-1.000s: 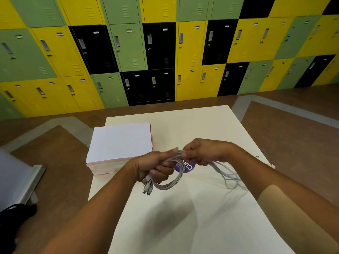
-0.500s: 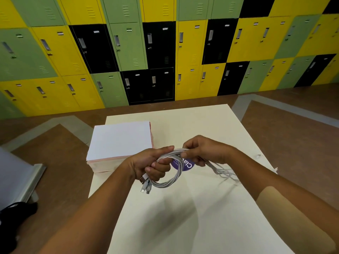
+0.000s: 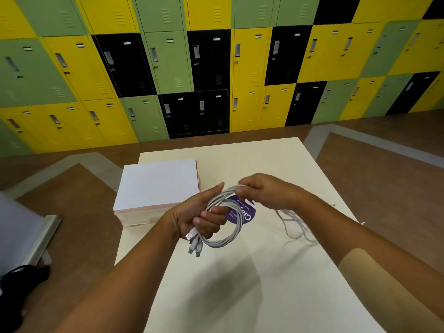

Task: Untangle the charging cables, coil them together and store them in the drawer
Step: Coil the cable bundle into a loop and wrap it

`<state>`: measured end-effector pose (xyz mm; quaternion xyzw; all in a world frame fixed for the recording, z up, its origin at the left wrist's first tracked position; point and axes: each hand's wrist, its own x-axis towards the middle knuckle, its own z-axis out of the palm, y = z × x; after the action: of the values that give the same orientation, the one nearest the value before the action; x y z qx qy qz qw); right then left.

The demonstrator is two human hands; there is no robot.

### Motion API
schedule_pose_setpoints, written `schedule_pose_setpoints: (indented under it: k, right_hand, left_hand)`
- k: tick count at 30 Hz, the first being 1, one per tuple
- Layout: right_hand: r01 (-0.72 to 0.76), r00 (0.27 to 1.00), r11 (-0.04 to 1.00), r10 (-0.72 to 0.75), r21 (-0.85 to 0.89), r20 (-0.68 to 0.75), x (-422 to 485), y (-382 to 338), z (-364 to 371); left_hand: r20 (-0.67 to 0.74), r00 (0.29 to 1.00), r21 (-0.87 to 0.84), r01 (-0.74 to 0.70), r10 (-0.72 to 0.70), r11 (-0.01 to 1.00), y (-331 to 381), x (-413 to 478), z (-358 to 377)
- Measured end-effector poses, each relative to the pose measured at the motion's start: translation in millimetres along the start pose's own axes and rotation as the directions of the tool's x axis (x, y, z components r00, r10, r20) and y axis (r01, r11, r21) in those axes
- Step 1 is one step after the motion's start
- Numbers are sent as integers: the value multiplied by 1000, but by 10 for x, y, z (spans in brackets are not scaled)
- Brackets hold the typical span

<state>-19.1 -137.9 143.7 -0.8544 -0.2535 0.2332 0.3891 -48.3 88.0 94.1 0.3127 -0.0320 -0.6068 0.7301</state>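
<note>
Several grey-white charging cables (image 3: 228,239) form a round coil above the cream table (image 3: 240,284). My left hand (image 3: 199,215) grips the coil's left side, with the plug ends (image 3: 194,246) sticking out below the fist. My right hand (image 3: 262,191) pinches the strands at the top of the coil. The loose remainder of the cables (image 3: 293,224) trails from under my right wrist onto the table. No drawer is identifiable in view.
A white box-like stack (image 3: 156,186) sits at the table's back left. A round purple sticker (image 3: 245,212) lies on the table behind the coil. A grey metal object (image 3: 26,234) and something black (image 3: 21,277) are on the floor at left. Lockers (image 3: 216,68) line the far wall.
The coil has grown by a loop as my right hand carried the strands over to the left hand. The loose trailing length on the table has shortened.
</note>
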Motion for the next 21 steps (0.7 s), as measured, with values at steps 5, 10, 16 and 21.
schedule_pose_setpoints:
  k: [5, 10, 16, 21]
  right_hand:
    - [106, 888, 699, -387, -707, -249, 10, 128, 181]
    - [166, 801, 644, -530, -746, -279, 54, 390, 291]
    - [33, 998, 933, -12, 358, -59, -23, 191, 193]
    - [-319, 913, 636, 8, 703, 407, -96, 298, 60]
  left_hand:
    - [68, 996, -84, -49, 55, 995, 9, -5, 27]
    - [6, 993, 39, -121, 121, 992, 7, -3, 8]
    - [-188, 967, 197, -135, 172, 971, 30, -138, -13]
    - [-159, 976, 207, -116, 151, 971, 53, -125, 30]
